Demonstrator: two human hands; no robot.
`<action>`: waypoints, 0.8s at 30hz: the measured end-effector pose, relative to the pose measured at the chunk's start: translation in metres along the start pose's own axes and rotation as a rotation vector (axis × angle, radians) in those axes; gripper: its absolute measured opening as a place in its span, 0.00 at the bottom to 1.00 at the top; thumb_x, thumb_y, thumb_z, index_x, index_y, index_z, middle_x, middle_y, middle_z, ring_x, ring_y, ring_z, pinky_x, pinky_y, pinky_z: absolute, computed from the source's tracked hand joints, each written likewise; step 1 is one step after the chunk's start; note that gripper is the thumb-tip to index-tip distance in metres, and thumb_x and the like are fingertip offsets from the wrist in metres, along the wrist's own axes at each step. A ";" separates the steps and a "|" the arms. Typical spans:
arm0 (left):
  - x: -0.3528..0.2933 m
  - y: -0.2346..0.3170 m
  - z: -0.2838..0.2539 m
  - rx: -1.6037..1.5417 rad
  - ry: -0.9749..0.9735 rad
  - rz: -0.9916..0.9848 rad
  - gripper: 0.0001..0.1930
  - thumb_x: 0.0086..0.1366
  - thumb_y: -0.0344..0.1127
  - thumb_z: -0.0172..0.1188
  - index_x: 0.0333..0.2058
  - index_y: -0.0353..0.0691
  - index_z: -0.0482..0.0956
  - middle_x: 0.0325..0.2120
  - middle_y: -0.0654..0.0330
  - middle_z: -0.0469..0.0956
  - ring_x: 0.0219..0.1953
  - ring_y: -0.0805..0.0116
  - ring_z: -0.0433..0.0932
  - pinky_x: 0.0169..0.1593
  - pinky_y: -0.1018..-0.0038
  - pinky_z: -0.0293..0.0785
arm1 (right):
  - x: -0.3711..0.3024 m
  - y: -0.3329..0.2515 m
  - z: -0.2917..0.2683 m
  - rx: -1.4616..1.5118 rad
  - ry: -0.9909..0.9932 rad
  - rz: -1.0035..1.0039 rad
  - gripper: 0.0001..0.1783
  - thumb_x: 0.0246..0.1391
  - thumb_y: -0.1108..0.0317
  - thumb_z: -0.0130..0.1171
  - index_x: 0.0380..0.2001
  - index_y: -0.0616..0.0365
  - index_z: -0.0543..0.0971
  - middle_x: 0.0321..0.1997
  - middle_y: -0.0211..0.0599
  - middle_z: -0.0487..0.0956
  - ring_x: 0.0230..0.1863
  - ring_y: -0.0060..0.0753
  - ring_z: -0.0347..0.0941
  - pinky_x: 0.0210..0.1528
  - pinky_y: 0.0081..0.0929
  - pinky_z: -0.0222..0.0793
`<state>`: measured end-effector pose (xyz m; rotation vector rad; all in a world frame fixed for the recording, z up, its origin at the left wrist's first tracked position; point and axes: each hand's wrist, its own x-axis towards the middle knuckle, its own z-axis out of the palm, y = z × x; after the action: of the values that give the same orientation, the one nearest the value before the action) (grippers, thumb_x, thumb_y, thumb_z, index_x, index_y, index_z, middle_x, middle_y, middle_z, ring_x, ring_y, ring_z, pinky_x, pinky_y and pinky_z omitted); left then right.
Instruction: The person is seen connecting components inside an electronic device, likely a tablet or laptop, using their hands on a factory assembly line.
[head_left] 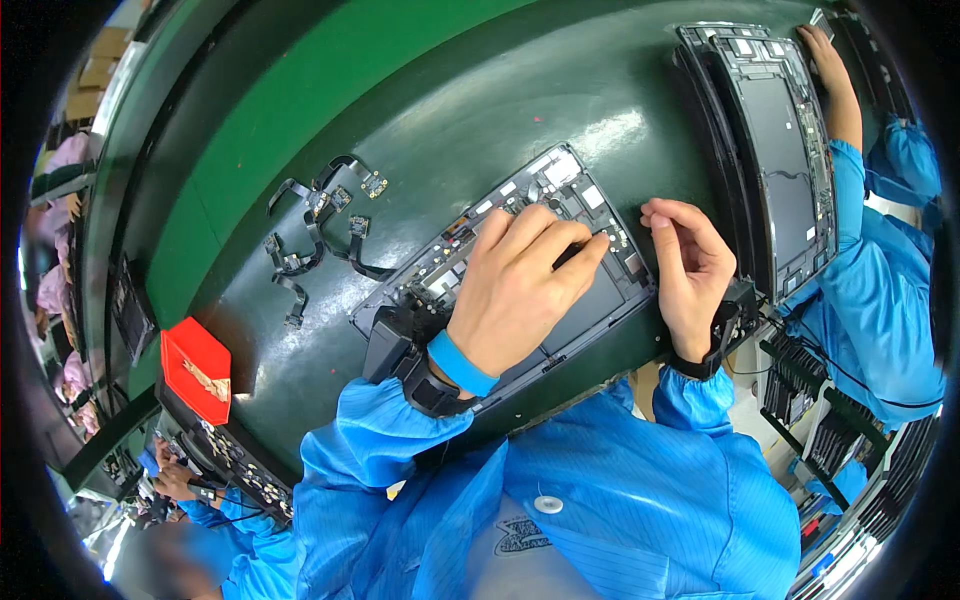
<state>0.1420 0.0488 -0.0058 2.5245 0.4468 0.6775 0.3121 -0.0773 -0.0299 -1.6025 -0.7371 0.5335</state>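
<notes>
An opened tablet-like device (600, 310), with a grey casing and exposed circuit boards, lies slanted on the dark green worktop. My left hand (520, 285) reaches over it, fingers bent down onto the board area near its far edge. Its fingertips are partly hidden, so I cannot make out what lies between them. Just off the device's right edge, my right hand (692, 270) is raised with thumb and forefinger pinched together. Anything in that pinch is too small to name. Several small circuit boards with black flex cables (318, 205) lie loose to the left of the device.
At the right stands a stack of similar opened devices (785, 170), with a co-worker's hand (826, 60) at its far end. A red box-like piece (197, 370) sits at the left, near a panel with small parts (245, 465). Another person's hands (175, 478) work at lower left.
</notes>
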 end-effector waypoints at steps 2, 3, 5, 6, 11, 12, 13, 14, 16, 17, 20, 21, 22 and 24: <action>0.001 0.001 0.001 -0.022 -0.016 -0.012 0.15 0.53 0.31 0.72 0.42 0.43 0.88 0.37 0.68 0.82 0.38 0.67 0.77 0.40 0.68 0.66 | 0.001 0.001 0.001 -0.002 -0.001 -0.006 0.09 0.64 0.82 0.60 0.46 0.67 0.84 0.46 0.42 0.84 0.47 0.29 0.80 0.53 0.24 0.75; 0.001 0.002 0.001 -0.033 -0.025 -0.020 0.15 0.53 0.30 0.72 0.42 0.43 0.88 0.38 0.67 0.82 0.39 0.66 0.77 0.40 0.67 0.67 | 0.001 0.001 0.001 -0.006 -0.008 -0.010 0.09 0.64 0.81 0.60 0.46 0.67 0.84 0.46 0.42 0.84 0.47 0.29 0.80 0.52 0.24 0.75; 0.002 0.002 0.000 -0.042 -0.024 -0.018 0.15 0.53 0.29 0.72 0.42 0.42 0.88 0.38 0.67 0.82 0.39 0.66 0.77 0.41 0.67 0.68 | 0.000 0.001 0.001 -0.010 -0.004 -0.002 0.09 0.64 0.81 0.61 0.46 0.66 0.84 0.46 0.42 0.84 0.48 0.29 0.80 0.52 0.24 0.74; 0.002 0.002 0.000 -0.051 -0.021 -0.020 0.15 0.53 0.29 0.72 0.42 0.41 0.88 0.38 0.66 0.82 0.39 0.65 0.77 0.41 0.66 0.68 | 0.001 0.001 0.001 -0.004 -0.004 0.001 0.09 0.64 0.81 0.61 0.46 0.67 0.84 0.46 0.42 0.84 0.48 0.28 0.80 0.52 0.24 0.74; 0.005 0.004 0.000 -0.074 -0.007 -0.016 0.15 0.53 0.29 0.72 0.42 0.40 0.88 0.38 0.64 0.82 0.40 0.63 0.77 0.42 0.65 0.69 | 0.001 0.003 0.001 -0.018 -0.012 -0.021 0.09 0.63 0.81 0.61 0.45 0.67 0.84 0.45 0.41 0.84 0.47 0.27 0.79 0.49 0.21 0.73; 0.006 0.004 0.000 -0.083 -0.005 -0.020 0.15 0.53 0.28 0.72 0.42 0.40 0.88 0.38 0.64 0.82 0.40 0.62 0.77 0.42 0.65 0.70 | 0.001 0.004 0.000 -0.023 -0.012 -0.022 0.09 0.63 0.81 0.62 0.45 0.66 0.85 0.45 0.41 0.84 0.46 0.26 0.79 0.49 0.21 0.72; 0.006 0.005 0.000 -0.083 -0.006 -0.018 0.15 0.53 0.28 0.72 0.42 0.40 0.88 0.38 0.64 0.82 0.40 0.62 0.77 0.42 0.65 0.70 | 0.001 0.004 0.000 -0.027 -0.011 -0.023 0.09 0.63 0.81 0.62 0.45 0.66 0.85 0.45 0.40 0.84 0.46 0.26 0.79 0.48 0.21 0.72; 0.007 0.006 -0.002 -0.077 0.001 -0.024 0.15 0.53 0.28 0.72 0.42 0.40 0.88 0.38 0.64 0.82 0.40 0.62 0.77 0.43 0.65 0.70 | 0.001 0.004 0.000 -0.026 -0.009 -0.023 0.09 0.63 0.81 0.62 0.45 0.66 0.85 0.45 0.40 0.84 0.46 0.26 0.79 0.48 0.21 0.72; 0.007 0.006 -0.001 -0.072 0.006 -0.028 0.15 0.54 0.28 0.72 0.42 0.40 0.88 0.38 0.64 0.82 0.40 0.62 0.76 0.43 0.65 0.70 | 0.000 0.004 0.001 -0.015 -0.013 -0.024 0.09 0.63 0.81 0.62 0.45 0.66 0.85 0.45 0.40 0.84 0.45 0.26 0.78 0.48 0.20 0.72; 0.007 0.006 0.000 -0.069 -0.025 -0.044 0.14 0.54 0.28 0.71 0.42 0.40 0.88 0.38 0.64 0.82 0.41 0.62 0.76 0.43 0.65 0.70 | 0.001 0.004 0.001 -0.014 -0.012 -0.025 0.09 0.63 0.81 0.62 0.45 0.66 0.85 0.45 0.40 0.84 0.45 0.26 0.78 0.48 0.20 0.72; 0.007 0.007 0.000 -0.054 -0.062 -0.068 0.14 0.54 0.28 0.71 0.42 0.40 0.88 0.38 0.65 0.81 0.41 0.63 0.76 0.44 0.65 0.70 | 0.002 0.004 0.001 -0.020 -0.020 -0.042 0.09 0.62 0.81 0.62 0.45 0.65 0.85 0.44 0.39 0.84 0.44 0.25 0.78 0.47 0.20 0.71; 0.008 0.008 0.000 -0.044 -0.068 -0.078 0.14 0.54 0.29 0.71 0.42 0.40 0.88 0.38 0.65 0.81 0.41 0.63 0.75 0.44 0.65 0.70 | 0.002 0.005 0.001 -0.032 -0.024 -0.048 0.09 0.62 0.81 0.62 0.45 0.65 0.85 0.44 0.39 0.84 0.44 0.24 0.78 0.47 0.20 0.71; 0.008 0.008 0.001 -0.044 -0.068 -0.077 0.14 0.54 0.29 0.71 0.42 0.40 0.88 0.38 0.65 0.81 0.41 0.63 0.75 0.44 0.65 0.70 | 0.002 0.005 0.001 -0.044 -0.028 -0.054 0.09 0.62 0.81 0.63 0.45 0.65 0.85 0.44 0.39 0.85 0.43 0.24 0.77 0.47 0.20 0.71; 0.008 0.007 -0.001 -0.048 -0.067 -0.074 0.15 0.55 0.29 0.71 0.43 0.41 0.88 0.39 0.65 0.81 0.42 0.63 0.76 0.45 0.65 0.69 | 0.002 0.004 0.001 -0.046 -0.028 -0.063 0.09 0.62 0.81 0.63 0.45 0.65 0.85 0.44 0.39 0.85 0.43 0.23 0.77 0.47 0.19 0.71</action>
<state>0.1498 0.0468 0.0016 2.4647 0.4913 0.5673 0.3136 -0.0754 -0.0339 -1.6115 -0.8238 0.4969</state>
